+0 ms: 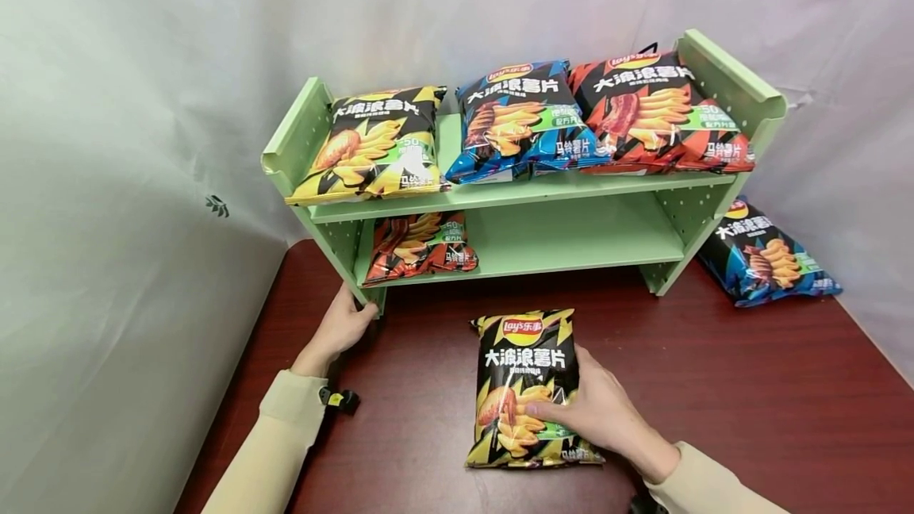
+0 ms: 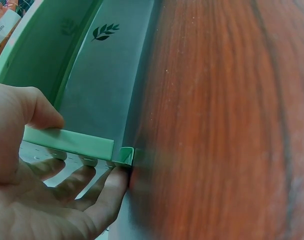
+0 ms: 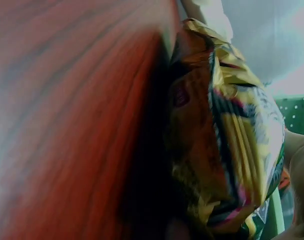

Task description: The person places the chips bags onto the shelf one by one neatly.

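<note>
My right hand (image 1: 607,407) holds a black-and-yellow bag of potato chips (image 1: 524,355) by its right side, thumb across the front, fingers hidden. In the right wrist view the bag (image 3: 237,135) fills the middle, close to the wooden surface. At the far left, my left hand (image 1: 346,324) grips the lower left leg of a green two-tier shelf (image 1: 571,236). In the left wrist view the thumb of this left hand (image 2: 67,185) lies on one face of the green edge (image 2: 77,144), and several fingers curl against the other.
On the upper tier sit a yellow bag (image 1: 378,145), a blue bag (image 1: 521,121) and a red bag (image 1: 657,113). Another red bag (image 1: 421,244) lies at the lower tier's left end. A blue bag (image 1: 771,256) rests on the table (image 1: 407,419) right of the shelf.
</note>
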Tool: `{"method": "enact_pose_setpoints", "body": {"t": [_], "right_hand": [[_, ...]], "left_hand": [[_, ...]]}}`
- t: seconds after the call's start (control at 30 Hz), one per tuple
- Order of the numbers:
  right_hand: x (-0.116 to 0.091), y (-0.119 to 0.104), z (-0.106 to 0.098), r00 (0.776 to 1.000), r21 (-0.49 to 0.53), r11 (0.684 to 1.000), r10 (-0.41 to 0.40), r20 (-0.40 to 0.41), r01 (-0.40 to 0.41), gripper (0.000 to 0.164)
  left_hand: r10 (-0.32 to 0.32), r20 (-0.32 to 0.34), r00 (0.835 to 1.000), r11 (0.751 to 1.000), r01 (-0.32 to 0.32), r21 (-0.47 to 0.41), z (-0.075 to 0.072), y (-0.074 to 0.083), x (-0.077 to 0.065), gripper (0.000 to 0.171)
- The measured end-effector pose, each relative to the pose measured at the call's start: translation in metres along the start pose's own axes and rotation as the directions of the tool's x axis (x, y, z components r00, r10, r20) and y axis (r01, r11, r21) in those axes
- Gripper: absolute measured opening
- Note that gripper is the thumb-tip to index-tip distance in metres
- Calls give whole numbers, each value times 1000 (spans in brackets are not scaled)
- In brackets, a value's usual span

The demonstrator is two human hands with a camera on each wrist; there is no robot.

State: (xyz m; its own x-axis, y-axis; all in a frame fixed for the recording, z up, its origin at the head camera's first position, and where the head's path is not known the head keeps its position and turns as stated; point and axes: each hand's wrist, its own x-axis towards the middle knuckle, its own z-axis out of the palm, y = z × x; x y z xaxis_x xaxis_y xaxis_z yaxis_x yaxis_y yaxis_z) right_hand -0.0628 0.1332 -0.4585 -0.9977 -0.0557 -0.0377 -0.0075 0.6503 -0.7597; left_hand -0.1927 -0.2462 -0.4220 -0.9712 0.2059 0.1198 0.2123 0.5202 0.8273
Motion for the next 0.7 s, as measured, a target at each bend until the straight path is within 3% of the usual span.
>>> {"method": "enact_pose_setpoints", "body": {"t": [0.27,0.4,0.7], "right_hand": [[-4,-7,4,1000,25,1000,13,1,-13,100],[-5,-7,5,1000,51,998,28,-2,-28,90],[-4,-3,4,1000,172,985,9,19,-12,81]], "left_hand": [[-5,3,1000,1000,5,8,0,-1,-1,69],[-6,6,1000,1000,5,9,0,-1,-1,69],[-5,0,1000,1000,5,15,-1,0,-1,68]]}}
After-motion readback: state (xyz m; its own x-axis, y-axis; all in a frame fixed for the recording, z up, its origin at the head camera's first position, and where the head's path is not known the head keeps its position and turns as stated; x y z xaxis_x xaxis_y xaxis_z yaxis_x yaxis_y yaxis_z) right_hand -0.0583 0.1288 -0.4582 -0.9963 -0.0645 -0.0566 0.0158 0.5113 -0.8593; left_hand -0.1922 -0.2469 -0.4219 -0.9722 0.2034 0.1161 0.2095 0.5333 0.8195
